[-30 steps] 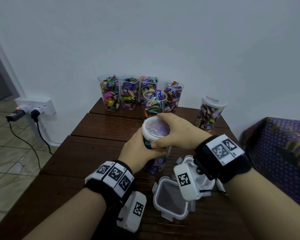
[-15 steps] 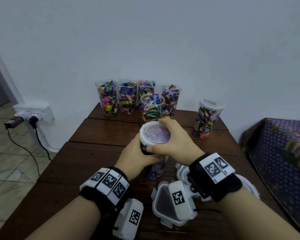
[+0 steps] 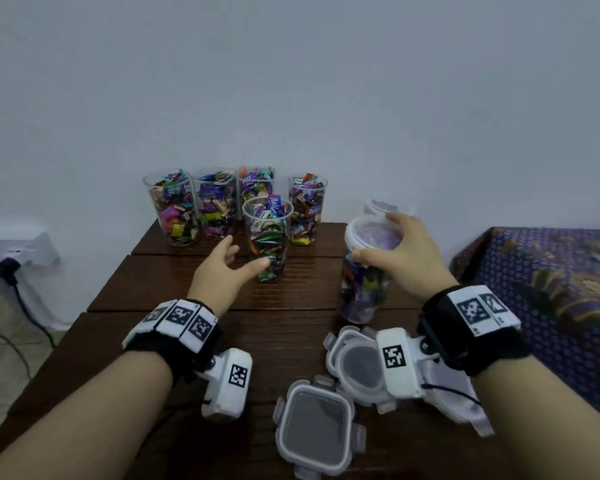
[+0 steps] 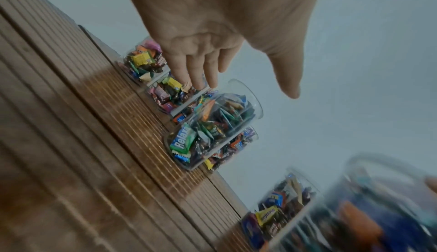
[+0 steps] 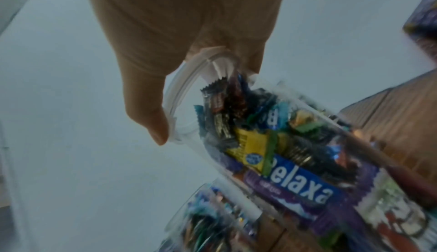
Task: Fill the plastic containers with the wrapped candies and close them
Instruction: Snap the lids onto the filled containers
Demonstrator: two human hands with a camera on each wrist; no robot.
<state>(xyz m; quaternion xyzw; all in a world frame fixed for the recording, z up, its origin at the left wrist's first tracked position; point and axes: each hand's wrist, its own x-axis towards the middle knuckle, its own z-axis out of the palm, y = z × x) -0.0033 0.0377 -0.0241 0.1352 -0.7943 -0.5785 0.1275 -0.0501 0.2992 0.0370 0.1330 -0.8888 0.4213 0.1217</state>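
Observation:
My right hand (image 3: 400,251) grips the lidded top of a clear candy-filled container (image 3: 362,282) at the table's right side; in the right wrist view the fingers (image 5: 153,125) curl over its white lid rim (image 5: 175,95). My left hand (image 3: 234,263) is open, fingers spread, just left of an uncovered candy-filled container (image 3: 267,237). From the left wrist the fingertips (image 4: 201,80) sit near that container (image 4: 212,125) without touching it. Another lidded container (image 3: 378,206) stands behind my right hand.
Several uncovered candy-filled containers (image 3: 205,206) line the back of the brown wooden table (image 3: 153,341) against the wall. Loose clip-on lids (image 3: 314,424) lie at the front right. A patterned purple cloth (image 3: 551,271) lies to the right, a wall socket (image 3: 21,252) to the left.
My left hand has let go of the lidded container and moved forward toward the uncovered one. My right hand has carried the lidded container to the right.

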